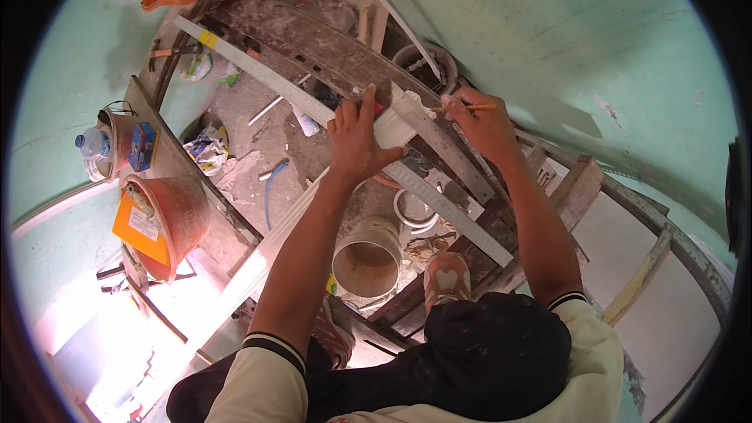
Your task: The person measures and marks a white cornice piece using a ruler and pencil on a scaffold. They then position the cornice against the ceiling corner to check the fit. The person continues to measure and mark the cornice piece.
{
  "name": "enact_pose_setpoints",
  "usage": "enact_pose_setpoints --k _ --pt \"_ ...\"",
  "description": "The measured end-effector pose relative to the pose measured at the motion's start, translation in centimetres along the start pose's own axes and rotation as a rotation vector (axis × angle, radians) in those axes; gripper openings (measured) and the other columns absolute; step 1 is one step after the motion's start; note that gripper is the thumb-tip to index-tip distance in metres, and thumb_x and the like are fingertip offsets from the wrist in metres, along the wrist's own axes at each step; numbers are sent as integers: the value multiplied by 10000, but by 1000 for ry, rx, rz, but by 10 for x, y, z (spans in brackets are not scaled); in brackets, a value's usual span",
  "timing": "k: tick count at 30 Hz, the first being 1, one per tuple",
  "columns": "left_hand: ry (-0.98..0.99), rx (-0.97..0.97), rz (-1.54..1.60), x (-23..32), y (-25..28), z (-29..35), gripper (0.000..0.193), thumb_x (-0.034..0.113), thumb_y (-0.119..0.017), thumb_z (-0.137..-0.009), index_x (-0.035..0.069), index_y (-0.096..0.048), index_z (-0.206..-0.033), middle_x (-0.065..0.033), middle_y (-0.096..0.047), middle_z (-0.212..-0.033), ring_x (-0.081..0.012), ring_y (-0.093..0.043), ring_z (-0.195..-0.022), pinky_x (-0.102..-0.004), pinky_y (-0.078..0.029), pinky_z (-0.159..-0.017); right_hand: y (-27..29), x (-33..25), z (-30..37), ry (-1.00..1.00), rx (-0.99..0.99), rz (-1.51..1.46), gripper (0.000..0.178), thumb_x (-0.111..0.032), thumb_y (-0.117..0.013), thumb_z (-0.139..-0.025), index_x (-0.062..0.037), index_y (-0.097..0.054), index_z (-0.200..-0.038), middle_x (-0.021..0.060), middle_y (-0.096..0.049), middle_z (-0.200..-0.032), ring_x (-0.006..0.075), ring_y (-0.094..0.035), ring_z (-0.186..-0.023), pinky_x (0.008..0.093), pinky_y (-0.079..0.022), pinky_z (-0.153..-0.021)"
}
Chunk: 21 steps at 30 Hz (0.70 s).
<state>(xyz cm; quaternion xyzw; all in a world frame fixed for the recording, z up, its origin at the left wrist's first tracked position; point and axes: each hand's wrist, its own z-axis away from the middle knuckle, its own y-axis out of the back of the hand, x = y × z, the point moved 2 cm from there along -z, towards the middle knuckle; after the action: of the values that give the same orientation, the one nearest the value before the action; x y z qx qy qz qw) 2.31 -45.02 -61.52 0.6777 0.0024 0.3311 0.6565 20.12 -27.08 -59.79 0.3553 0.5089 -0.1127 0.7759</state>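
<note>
My left hand (360, 139) lies with fingers spread and thumb out on the end of a long white moulding strip (294, 215). That strip slants up from the bright lower left to a ragged broken-looking end. Just right of this end, my right hand (479, 121) pinches a thin orange-brown pencil (462, 107), its tip toward the strip. A long pale metal straightedge (258, 70) with a yellow patch crosses beneath the strip and my left hand. Beside the strip's end stretches a worn timber (450, 158).
Orange buckets (184, 223) stand at left, near a plastic bottle (95, 143) and a blue box (143, 146). A hammer (174, 51) lies farther up. Below are a round pail (366, 260), a white coil (415, 211) and rubble. Wooden planks (313, 39) surround me; a green wall (595, 39) rises at right.
</note>
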Motion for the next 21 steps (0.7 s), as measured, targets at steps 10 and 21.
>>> enact_pose_setpoints --k 10,21 --pt "-1 -12 17 2 1 -1 1315 410 -969 -572 92 -278 -1645 -176 -473 -1304 -382 -472 -1252 -523 -364 -1043 -2 3 1 114 -4 40 273 -249 -717 -1014 0 -704 -902 17 -566 -669 68 -443 -654 300 -396 -580" --pt "11 -18 18 2 3 -1 1311 406 -969 -573 99 -280 -1645 -175 -475 -1305 -383 -470 -1257 -521 -362 -1044 2 -5 8 106 -6 36 272 -237 -700 -1023 6 -695 -900 2 -530 -641 65 -409 -632 298 -372 -550"
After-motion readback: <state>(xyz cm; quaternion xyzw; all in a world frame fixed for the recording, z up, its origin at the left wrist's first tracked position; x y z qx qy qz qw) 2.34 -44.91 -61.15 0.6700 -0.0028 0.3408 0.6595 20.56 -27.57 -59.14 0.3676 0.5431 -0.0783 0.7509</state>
